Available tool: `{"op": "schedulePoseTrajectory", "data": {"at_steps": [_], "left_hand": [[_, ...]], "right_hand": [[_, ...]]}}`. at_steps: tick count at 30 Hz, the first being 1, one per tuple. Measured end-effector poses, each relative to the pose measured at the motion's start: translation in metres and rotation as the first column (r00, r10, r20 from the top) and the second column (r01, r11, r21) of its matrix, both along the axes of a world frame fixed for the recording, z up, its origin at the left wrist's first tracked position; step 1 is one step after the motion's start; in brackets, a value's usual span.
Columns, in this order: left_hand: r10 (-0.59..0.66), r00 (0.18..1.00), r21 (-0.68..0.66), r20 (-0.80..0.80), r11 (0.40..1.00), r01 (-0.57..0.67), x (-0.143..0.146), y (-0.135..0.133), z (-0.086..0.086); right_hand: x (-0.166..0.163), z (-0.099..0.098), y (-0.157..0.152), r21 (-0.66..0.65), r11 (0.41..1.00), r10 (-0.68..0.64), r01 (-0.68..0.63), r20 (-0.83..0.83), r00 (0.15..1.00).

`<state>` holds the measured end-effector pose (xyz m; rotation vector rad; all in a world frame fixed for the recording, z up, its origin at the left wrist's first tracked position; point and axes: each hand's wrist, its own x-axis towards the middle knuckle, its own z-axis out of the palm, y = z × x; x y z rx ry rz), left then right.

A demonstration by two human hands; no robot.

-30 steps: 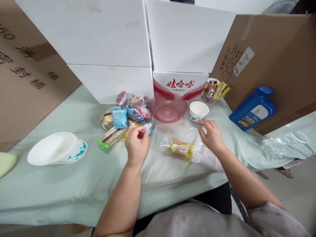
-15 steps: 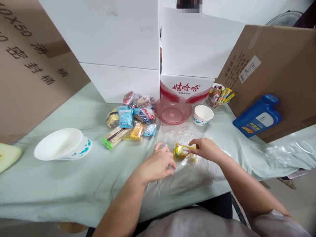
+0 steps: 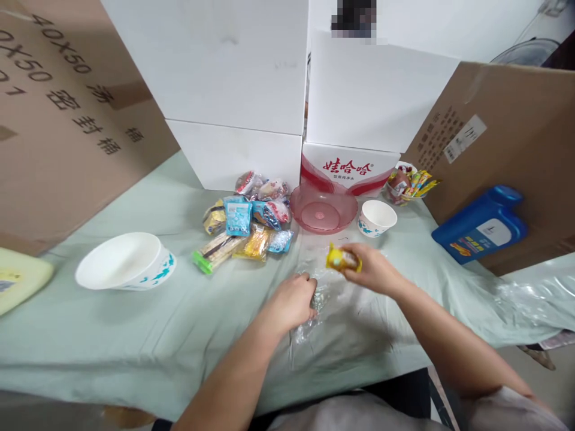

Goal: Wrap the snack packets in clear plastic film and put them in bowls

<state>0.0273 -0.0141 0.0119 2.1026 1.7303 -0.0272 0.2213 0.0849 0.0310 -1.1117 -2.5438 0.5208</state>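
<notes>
My right hand (image 3: pixel 371 269) grips a small yellow snack packet (image 3: pixel 342 258), raised above the cloth. Its fingers wrap the packet's right end. Lower and to the left, my left hand (image 3: pixel 294 299) is closed on a crumpled clear plastic bag (image 3: pixel 314 320). Beyond the hands is a translucent pink plastic bowl (image 3: pixel 324 218), with a small white paper cup (image 3: pixel 377 219) to its right. A pile of wrapped snacks lies left of the bowl, among them a light-blue packet (image 3: pixel 238 218) and a long clear pack with a green end (image 3: pixel 218 251).
A large white paper bucket (image 3: pixel 128 263) lies tilted at left, near a pale yellow container (image 3: pixel 22 280). Cardboard boxes (image 3: pixel 507 149) flank the cloth-covered table (image 3: pixel 215 335); white boxes (image 3: pixel 238 155) wall the back. At right are a blue bottle (image 3: pixel 480 226) and a basket of snacks (image 3: pixel 406 184).
My right hand has lifted the yellow packet off the clear bag. My left hand has closed on the bag, which is now bunched up and nearer to me.
</notes>
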Motion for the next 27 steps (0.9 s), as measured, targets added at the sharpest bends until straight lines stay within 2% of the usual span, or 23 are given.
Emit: {"op": "schedulePoseTrajectory", "data": {"at_steps": [1,3,5,7,9,11,13,15,18,20,24,27], "left_hand": [[-0.006,1.0,0.005,0.0,1.0,0.006,-0.001,0.001,0.0],[-0.019,1.0,0.01,0.008,1.0,0.019,-0.001,0.002,0.0],[-0.027,0.999,0.007,0.024,1.0,0.027,-0.002,0.002,-0.001],[-0.035,0.998,0.011,0.049,0.999,0.034,-0.003,0.003,-0.003],[-0.046,0.995,0.024,0.083,0.999,0.044,-0.005,0.003,-0.004],[-0.06,0.991,0.026,0.122,0.998,0.057,-0.009,0.003,-0.005],[-0.068,0.984,0.016,0.162,0.998,0.066,-0.015,0.003,-0.005],[-0.058,0.976,0.014,0.211,0.998,0.056,-0.022,0.005,-0.003],[-0.048,0.946,0.007,0.319,0.999,0.048,-0.033,0.007,-0.001],[-0.073,0.916,0.022,0.395,0.997,0.07,-0.038,0.008,0.0],[-0.222,0.839,0.156,0.496,0.974,0.165,-0.036,0.007,-0.001],[-0.28,0.85,0.091,0.446,0.959,0.268,-0.027,0.005,-0.001]], "right_hand": [[-0.003,0.008,0.012,0.026,0.999,-0.028,0.031,-0.093,0.995],[-0.009,0.025,0.033,0.158,0.983,-0.056,0.095,-0.232,0.971],[-0.016,0.038,0.045,0.298,0.947,-0.034,0.121,-0.283,0.959],[-0.021,0.044,0.044,0.322,0.946,0.055,0.031,-0.256,0.965],[-0.02,0.042,0.034,0.184,0.963,0.222,-0.195,-0.141,0.965],[-0.011,0.033,0.021,-0.066,0.915,0.399,-0.398,0.009,0.917],[0.005,0.023,0.01,-0.282,0.854,0.483,-0.436,0.123,0.867],[0.027,0.014,0.002,-0.395,0.839,0.472,-0.374,0.188,0.861],[0.061,0.007,-0.008,-0.43,0.852,0.415,-0.3,0.203,0.887],[0.08,0.004,-0.016,-0.397,0.874,0.366,-0.279,0.16,0.917],[0.103,-0.009,-0.028,-0.275,0.936,0.232,-0.219,0.016,0.973],[0.112,-0.021,-0.036,-0.266,0.952,0.164,-0.154,0.015,0.986]]}}
